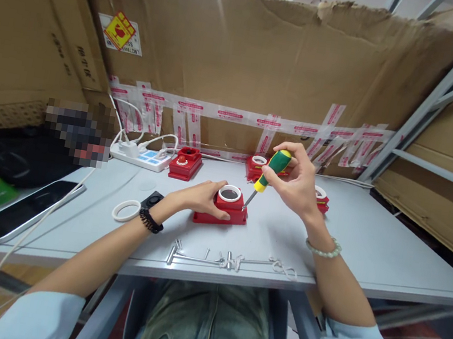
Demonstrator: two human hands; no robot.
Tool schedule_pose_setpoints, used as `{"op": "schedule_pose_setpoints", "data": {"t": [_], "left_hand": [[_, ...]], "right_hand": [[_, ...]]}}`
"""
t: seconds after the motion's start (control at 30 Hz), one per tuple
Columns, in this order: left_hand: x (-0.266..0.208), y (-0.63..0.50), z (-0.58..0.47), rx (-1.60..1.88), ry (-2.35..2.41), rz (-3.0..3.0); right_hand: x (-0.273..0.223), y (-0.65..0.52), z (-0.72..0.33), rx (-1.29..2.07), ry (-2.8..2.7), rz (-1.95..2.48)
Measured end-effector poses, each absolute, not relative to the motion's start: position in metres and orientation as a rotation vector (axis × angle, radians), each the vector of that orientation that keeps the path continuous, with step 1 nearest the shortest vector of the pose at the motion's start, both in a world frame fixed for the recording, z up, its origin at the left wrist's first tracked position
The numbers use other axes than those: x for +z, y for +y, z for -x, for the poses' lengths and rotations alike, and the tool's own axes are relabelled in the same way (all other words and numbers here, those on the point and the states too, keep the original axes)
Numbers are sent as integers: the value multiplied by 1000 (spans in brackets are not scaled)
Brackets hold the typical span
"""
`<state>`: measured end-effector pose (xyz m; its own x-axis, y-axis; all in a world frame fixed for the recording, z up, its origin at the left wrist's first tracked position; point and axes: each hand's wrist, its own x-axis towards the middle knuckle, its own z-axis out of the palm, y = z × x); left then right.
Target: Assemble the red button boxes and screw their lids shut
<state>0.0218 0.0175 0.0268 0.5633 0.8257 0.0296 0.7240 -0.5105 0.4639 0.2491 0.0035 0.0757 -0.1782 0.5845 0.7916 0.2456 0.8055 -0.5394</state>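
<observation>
"What's behind the table?"

"A cardboard wall along the back edge, banded with printed tape. A power strip lies near that edge, left of the middle."

"And your hands?"

"My left hand is wrapped round a red box mid-table, thumb on its front; a white ring sits on top. My right hand grips a green-and-yellow screwdriver, slanted, tip down at the box's right end."

"Anything nearer you?"

"T-handled tools and small screws by the front edge, a loose ring farther left, and a phone towards the front left corner"
</observation>
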Motion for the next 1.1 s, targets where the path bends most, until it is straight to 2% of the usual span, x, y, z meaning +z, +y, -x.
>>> {"op": "schedule_pose_setpoints", "data": {"t": [0.57,0.77,0.83,1.0,1.1], "left_hand": [[28,16,-23,328,1307,-2407],[27,17,-23,352,1278,-2390],[27,16,-22,352,1280,-2395],[27,16,-23,352,1318,-2404],[27,17,-23,357,1312,-2397]], "right_hand": [[65,6,-227,247,-1826,753],[72,4,-237,641,-1906,587],[71,4,-237,571,-1908,632],[67,2,-231,146,-1855,834],[70,2,-234,179,-1892,801]]}}
